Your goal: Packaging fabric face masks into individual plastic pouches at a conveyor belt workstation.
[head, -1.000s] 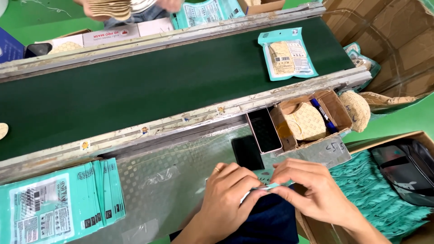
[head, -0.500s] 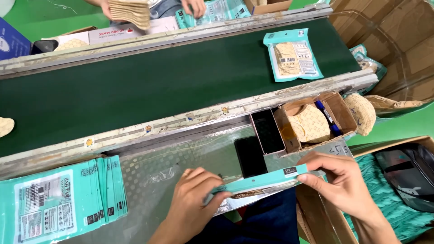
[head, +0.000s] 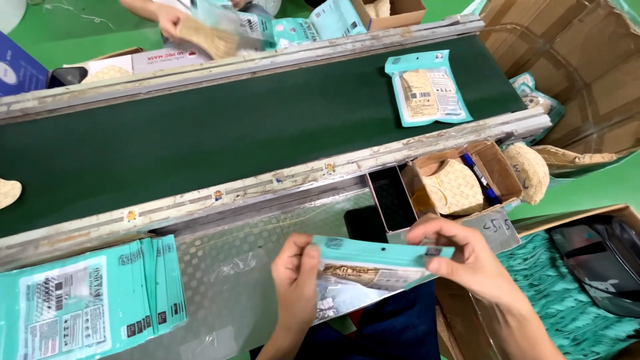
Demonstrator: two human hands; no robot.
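Green belt (head: 220, 133) runs behind the tabletop (head: 267, 267). Left hand (head: 297, 273) and right hand (head: 467, 263) pinch a teal pouch (head: 373, 263) at its ends, fingers closed on it. Best to keep it level and press evenly along the top.

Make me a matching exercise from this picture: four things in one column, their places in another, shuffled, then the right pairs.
Things:
1. Teal sealed pouch with a beige mask inside
2. Stack of flat teal pouches
3. Teal-topped clear pouch
4. Blue pen

Places:
A. In the small open cardboard box
B. Between the left hand and the right hand
C. Lying on the dark green conveyor belt
D. On the metal shelf, at the left

Pairs: 1-C, 2-D, 3-B, 4-A
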